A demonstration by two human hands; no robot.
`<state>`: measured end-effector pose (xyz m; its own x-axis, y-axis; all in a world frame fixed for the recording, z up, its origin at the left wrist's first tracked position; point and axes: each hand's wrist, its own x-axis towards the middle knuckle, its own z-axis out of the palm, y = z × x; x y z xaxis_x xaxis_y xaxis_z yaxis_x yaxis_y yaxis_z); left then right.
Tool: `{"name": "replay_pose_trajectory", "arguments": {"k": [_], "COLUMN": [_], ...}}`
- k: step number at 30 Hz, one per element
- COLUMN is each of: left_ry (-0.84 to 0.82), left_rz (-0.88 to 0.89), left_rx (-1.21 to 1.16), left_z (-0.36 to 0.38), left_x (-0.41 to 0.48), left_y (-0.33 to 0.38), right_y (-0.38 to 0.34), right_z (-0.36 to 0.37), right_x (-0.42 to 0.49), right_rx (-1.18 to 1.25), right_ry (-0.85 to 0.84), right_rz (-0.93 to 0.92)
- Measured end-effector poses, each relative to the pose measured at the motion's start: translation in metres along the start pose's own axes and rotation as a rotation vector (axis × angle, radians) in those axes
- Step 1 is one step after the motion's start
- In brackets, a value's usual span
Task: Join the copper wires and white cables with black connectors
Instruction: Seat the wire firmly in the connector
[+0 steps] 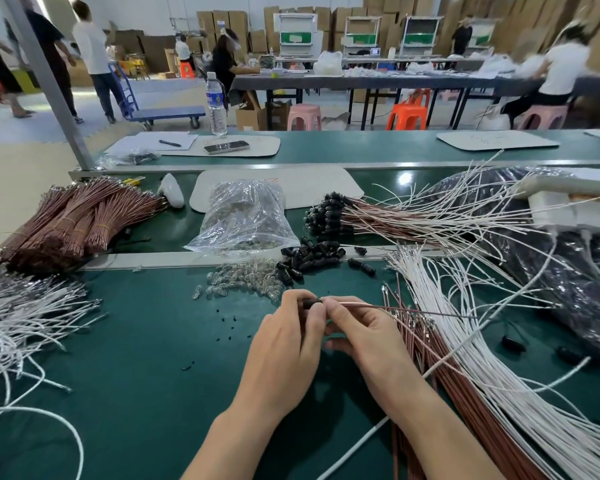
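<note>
Here, two bare forearms rise from the lower edge and meet over the green bench (136, 358), backs of the hands toward the camera. The left hand (284, 334) has its fingers curled tight round a black connector (312, 303), held just above the bench. The right hand (364, 337) has thumb and forefinger clamped on a copper wire (395, 308) right at the connector's end; the wire runs off to the right. Beneath it lie loose copper wires (430, 358) beside a fan of white cables (482, 341). Just beyond the hands sit a pile of spare connectors (309, 259) and a scatter of small clear bulbs (243, 277), with a plastic bag (243, 220) behind them. Tied wire bundles (73, 220) lie at far left. A water bottle (216, 103) stands on the far bench; behind it, workers sit at long tables before stacked cartons.
</note>
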<state>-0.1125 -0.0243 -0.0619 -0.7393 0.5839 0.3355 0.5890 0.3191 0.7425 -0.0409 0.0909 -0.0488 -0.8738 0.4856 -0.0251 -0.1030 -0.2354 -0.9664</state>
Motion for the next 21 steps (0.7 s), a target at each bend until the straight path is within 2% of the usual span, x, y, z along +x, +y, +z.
{"name": "replay_pose_trajectory", "arguments": {"k": [5, 13, 21], "left_ry": [0.010, -0.015, -0.037], "left_rz": [-0.061, -0.032, -0.076], "left_rx": [0.190, 0.213, -0.013], "left_z": [0.0012, -0.0014, -0.0015], "left_x": [0.0011, 0.0016, -0.0005], "left_y": [0.0022, 0.0043, 0.0005], "right_y": [0.0018, 0.0028, 0.0018], "right_z": [0.0000, -0.0004, -0.0025], "right_x": [-0.0008, -0.0023, -0.0003], "right_rx": [-0.038, -0.120, -0.080], "right_ry": [-0.005, -0.008, -0.002], "right_rz": [0.009, -0.015, -0.020]}}
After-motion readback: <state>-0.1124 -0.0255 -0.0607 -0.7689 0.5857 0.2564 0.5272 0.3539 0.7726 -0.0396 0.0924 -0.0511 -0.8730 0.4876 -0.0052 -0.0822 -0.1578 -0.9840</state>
